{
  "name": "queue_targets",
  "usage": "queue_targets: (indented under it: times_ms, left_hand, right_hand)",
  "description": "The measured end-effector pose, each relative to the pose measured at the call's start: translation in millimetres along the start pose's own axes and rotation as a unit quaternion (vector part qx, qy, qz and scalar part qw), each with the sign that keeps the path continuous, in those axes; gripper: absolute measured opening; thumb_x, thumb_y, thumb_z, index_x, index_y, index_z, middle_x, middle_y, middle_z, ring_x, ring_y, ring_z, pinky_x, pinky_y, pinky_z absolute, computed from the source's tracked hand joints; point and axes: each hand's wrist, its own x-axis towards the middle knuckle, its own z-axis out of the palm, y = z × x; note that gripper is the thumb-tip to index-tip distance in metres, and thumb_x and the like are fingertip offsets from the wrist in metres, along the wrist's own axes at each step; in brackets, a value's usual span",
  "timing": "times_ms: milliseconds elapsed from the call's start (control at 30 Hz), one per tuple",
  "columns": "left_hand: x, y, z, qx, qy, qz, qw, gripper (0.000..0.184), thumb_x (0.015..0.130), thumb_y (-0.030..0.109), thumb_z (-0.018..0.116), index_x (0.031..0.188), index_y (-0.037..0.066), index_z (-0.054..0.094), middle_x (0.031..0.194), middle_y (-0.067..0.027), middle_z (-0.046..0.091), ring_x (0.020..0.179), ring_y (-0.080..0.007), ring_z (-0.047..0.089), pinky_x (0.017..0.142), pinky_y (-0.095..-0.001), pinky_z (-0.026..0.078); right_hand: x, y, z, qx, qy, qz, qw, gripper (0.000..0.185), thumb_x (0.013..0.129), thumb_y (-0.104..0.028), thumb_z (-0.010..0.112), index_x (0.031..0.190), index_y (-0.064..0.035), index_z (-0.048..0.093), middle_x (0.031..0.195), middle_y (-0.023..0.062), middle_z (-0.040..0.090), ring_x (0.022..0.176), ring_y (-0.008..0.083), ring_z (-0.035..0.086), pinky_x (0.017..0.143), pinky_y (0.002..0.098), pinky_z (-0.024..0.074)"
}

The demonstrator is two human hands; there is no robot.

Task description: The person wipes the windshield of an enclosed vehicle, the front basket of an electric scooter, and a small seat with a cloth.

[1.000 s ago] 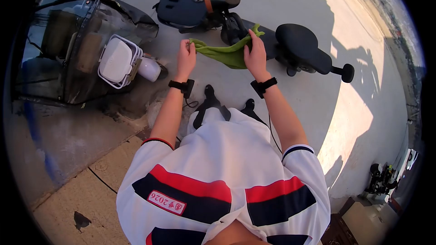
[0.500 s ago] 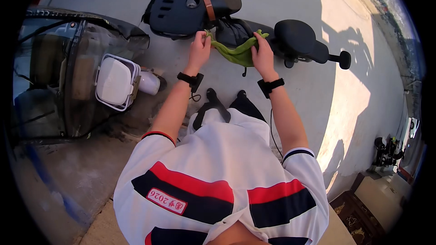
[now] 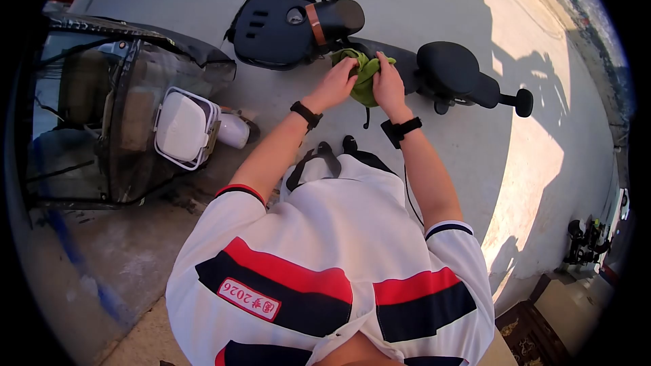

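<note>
A green cloth (image 3: pixel 364 87) is bunched up between my two hands, in front of a dark scooter (image 3: pixel 397 61). My left hand (image 3: pixel 337 83) grips the cloth from the left, its fingers bent into the folds. From the right, my right hand (image 3: pixel 388 87) pinches the other side with fingers pointing away from me. The cloth hangs a little below my fingers. Behind it are the scooter's black seat (image 3: pixel 447 68) and its front basket-like box (image 3: pixel 271 29). Both wrists wear black bands.
To the left stands a vehicle with a clear plastic cover (image 3: pixel 88 108); a white lidded box (image 3: pixel 183 127) and a white rounded container (image 3: pixel 233 130) are beside it. Another two-wheeler (image 3: pixel 586 240) is parked far right. Dark carved furniture (image 3: pixel 532 332) sits at lower right.
The cloth was stretched between my spread hands and is now gathered into a bunch. My left hand has moved right, close to my right hand. The view has shifted slightly.
</note>
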Motion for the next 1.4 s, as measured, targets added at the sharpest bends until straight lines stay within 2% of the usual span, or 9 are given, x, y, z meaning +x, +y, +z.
queue_targets:
  times_ms: [233, 333, 467, 767, 933, 1033, 1133, 1333, 1400]
  left_hand:
    - [8.0, 5.7, -7.1, 0.052, -0.038, -0.034, 0.997, 0.033, 0.088, 0.003, 0.061, 0.118, 0.004, 0.049, 0.116, -0.0198, 0.061, 0.112, -0.0414, 0.057, 0.092, -0.0452, 0.048]
    - [16.0, -1.0, -9.3, 0.058, -0.035, 0.015, 0.998, 0.034, 0.086, 0.003, 0.063, 0.117, 0.004, 0.050, 0.115, -0.0190, 0.062, 0.111, -0.0402, 0.058, 0.091, -0.0443, 0.049]
    - [22.1, -9.8, -12.4, 0.011, -0.057, -0.006, 0.998, 0.033, 0.084, 0.001, 0.064, 0.114, 0.004, 0.053, 0.113, -0.0183, 0.062, 0.109, -0.0388, 0.059, 0.091, -0.0433, 0.049]
    - [32.3, -26.8, -44.2, -0.095, -0.106, -0.022, 0.990, 0.037, 0.082, -0.002, 0.062, 0.118, 0.006, 0.055, 0.104, -0.0139, 0.065, 0.102, -0.0356, 0.062, 0.085, -0.0424, 0.051]
    - [30.3, -40.3, -82.6, -0.090, -0.099, -0.010, 0.991, 0.039, 0.082, -0.003, 0.060, 0.120, 0.008, 0.059, 0.102, -0.0121, 0.062, 0.096, -0.0327, 0.063, 0.083, -0.0402, 0.051]
    - [30.4, -58.1, -98.3, -0.062, -0.094, 0.020, 0.993, 0.031, 0.082, -0.001, 0.060, 0.113, 0.007, 0.063, 0.101, -0.0117, 0.061, 0.092, -0.0319, 0.062, 0.081, -0.0390, 0.051]
    - [25.6, -76.8, -114.1, -0.052, -0.102, -0.003, 0.993, 0.024, 0.082, 0.001, 0.062, 0.105, 0.006, 0.065, 0.100, -0.0120, 0.059, 0.091, -0.0317, 0.062, 0.080, -0.0390, 0.051]
    - [15.8, -99.7, -143.3, -0.076, -0.098, -0.047, 0.991, 0.027, 0.082, -0.003, 0.063, 0.108, 0.005, 0.061, 0.098, -0.0130, 0.057, 0.093, -0.0335, 0.060, 0.080, -0.0403, 0.050]
    - [15.2, -102.7, -150.0, -0.036, -0.071, -0.026, 0.996, 0.029, 0.082, -0.004, 0.063, 0.109, 0.006, 0.061, 0.098, -0.0135, 0.057, 0.092, -0.0339, 0.060, 0.080, -0.0412, 0.050]
  right_hand:
    - [-1.5, 3.0, 0.4, 0.028, -0.001, -0.016, 0.999, 0.048, 0.091, -0.006, 0.055, 0.139, -0.0047, 0.049, 0.125, 0.0226, 0.061, 0.116, 0.0393, 0.057, 0.097, 0.0444, 0.0485]
    - [-5.3, -2.6, -0.8, 0.038, 0.006, -0.004, 0.999, 0.048, 0.091, -0.005, 0.055, 0.139, -0.0041, 0.049, 0.124, 0.0228, 0.061, 0.116, 0.0392, 0.057, 0.097, 0.0443, 0.0484]
    - [-8.3, -2.4, 1.8, 0.024, 0.048, -0.017, 0.998, 0.045, 0.091, -0.005, 0.056, 0.136, -0.0034, 0.051, 0.121, 0.0217, 0.063, 0.114, 0.0385, 0.058, 0.095, 0.0441, 0.0492]
    - [-10.3, -51.4, 2.2, -0.021, 0.157, 0.032, 0.987, 0.041, 0.078, 0.007, 0.057, 0.118, -0.0018, 0.064, 0.105, 0.0186, 0.068, 0.100, 0.0386, 0.063, 0.089, 0.0446, 0.0504]
    - [-10.8, -85.7, 20.7, 0.037, 0.227, 0.040, 0.972, 0.037, 0.086, 0.008, 0.055, 0.121, -0.0014, 0.062, 0.115, 0.0184, 0.067, 0.107, 0.0353, 0.065, 0.093, 0.0381, 0.0498]
    - [-4.9, -107.5, 29.9, 0.055, 0.227, 0.068, 0.970, 0.040, 0.085, 0.009, 0.054, 0.123, -0.0014, 0.061, 0.118, 0.0181, 0.066, 0.109, 0.0350, 0.064, 0.094, 0.0380, 0.0496]
    - [2.4, -107.2, 46.7, 0.008, 0.256, 0.056, 0.965, 0.042, 0.083, 0.009, 0.054, 0.124, -0.0025, 0.059, 0.115, 0.0181, 0.065, 0.104, 0.0370, 0.065, 0.090, 0.0402, 0.0517]
    - [10.8, -107.8, 59.4, -0.022, 0.254, 0.073, 0.964, 0.041, 0.083, 0.008, 0.056, 0.123, -0.0027, 0.059, 0.114, 0.0176, 0.064, 0.103, 0.0368, 0.064, 0.088, 0.0414, 0.0515]
    - [13.3, -109.4, 57.9, -0.030, 0.255, 0.074, 0.964, 0.041, 0.083, 0.007, 0.056, 0.123, -0.0031, 0.059, 0.112, 0.0172, 0.064, 0.102, 0.0364, 0.064, 0.088, 0.0413, 0.0516]
